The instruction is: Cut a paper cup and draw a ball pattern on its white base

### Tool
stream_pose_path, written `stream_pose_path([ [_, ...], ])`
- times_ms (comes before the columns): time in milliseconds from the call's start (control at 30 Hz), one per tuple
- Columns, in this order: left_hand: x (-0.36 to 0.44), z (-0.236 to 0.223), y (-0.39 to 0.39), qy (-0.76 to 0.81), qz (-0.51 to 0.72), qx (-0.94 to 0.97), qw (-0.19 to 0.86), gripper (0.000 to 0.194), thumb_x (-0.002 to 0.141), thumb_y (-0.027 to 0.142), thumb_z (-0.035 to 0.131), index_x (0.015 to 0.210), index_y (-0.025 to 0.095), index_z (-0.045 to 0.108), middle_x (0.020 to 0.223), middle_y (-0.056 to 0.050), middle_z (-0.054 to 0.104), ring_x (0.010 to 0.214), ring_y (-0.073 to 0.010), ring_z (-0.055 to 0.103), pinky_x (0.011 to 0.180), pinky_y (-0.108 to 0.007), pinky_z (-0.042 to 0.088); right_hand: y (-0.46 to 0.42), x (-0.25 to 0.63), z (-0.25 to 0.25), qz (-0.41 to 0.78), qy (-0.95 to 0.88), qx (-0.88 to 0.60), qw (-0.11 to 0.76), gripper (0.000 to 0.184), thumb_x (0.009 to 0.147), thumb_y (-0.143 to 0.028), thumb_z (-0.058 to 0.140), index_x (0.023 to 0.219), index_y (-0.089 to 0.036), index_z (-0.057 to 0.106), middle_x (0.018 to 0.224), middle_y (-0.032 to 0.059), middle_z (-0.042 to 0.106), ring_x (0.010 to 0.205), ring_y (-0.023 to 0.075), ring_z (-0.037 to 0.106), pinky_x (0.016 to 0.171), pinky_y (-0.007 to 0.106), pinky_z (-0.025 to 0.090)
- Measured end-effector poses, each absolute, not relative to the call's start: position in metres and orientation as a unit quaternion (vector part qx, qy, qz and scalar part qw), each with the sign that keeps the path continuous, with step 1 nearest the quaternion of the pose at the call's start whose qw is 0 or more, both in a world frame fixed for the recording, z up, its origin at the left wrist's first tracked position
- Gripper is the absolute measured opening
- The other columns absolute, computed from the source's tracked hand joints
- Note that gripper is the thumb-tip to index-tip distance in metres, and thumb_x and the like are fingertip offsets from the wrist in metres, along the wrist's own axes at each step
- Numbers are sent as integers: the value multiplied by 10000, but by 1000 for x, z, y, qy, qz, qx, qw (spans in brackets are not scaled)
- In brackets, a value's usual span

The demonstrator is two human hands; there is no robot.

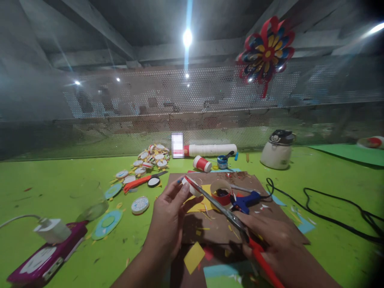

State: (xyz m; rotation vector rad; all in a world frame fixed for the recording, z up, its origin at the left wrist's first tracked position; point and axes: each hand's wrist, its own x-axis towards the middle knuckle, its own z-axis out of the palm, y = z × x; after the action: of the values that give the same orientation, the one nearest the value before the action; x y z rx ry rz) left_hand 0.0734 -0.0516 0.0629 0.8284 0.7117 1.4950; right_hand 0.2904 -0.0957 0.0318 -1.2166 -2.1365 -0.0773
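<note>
My left hand (172, 208) pinches a small white and red paper-cup piece (193, 188) between thumb and fingers. In my right hand (270, 236) is a pair of scissors (226, 214) with red handles; the blades reach up and left to the piece's edge. Beneath both hands lies a brown board (207, 234) strewn with paper scraps. On it, just beyond the scissors, are a roll of tape (220, 188) and a blue glue gun (247, 202). A yellow paper square (194, 258) rests near the board's front.
An orange utility knife (139, 182) lies left of the board near a pile of small round paper crafts (156, 156). A purple power strip (45, 256), a clear cup (91, 202), a red-white paper cup (202, 164), a kettle (276, 152) and a black cord (327, 216) surround it.
</note>
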Motion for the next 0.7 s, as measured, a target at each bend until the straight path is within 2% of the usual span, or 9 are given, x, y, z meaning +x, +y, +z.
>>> stream_pose_path([
  [200,72,62,-49,309,645,363,597,301,706,333,870,925,150,773,1004,-72,746,836,-155,688,772,-274,605,-95,292,27,-34,-817,-471,330,383,776,-141,627,1142,-193,729,966,75,796,862,251,758,717,354,616],
  [433,71,61,-49,326,638,393,577,313,751,360,839,1000,185,765,1074,-78,747,886,-189,714,709,-243,581,-94,292,27,-51,-813,-488,315,443,767,-130,537,1163,-188,725,1001,100,783,907,267,754,718,373,621],
  [700,73,58,-48,331,636,408,566,335,754,344,837,1044,193,760,1100,-75,744,950,-210,712,783,-272,591,-96,291,29,-45,-814,-480,325,441,762,-127,508,1135,-180,738,956,100,786,851,254,762,694,368,625],
])
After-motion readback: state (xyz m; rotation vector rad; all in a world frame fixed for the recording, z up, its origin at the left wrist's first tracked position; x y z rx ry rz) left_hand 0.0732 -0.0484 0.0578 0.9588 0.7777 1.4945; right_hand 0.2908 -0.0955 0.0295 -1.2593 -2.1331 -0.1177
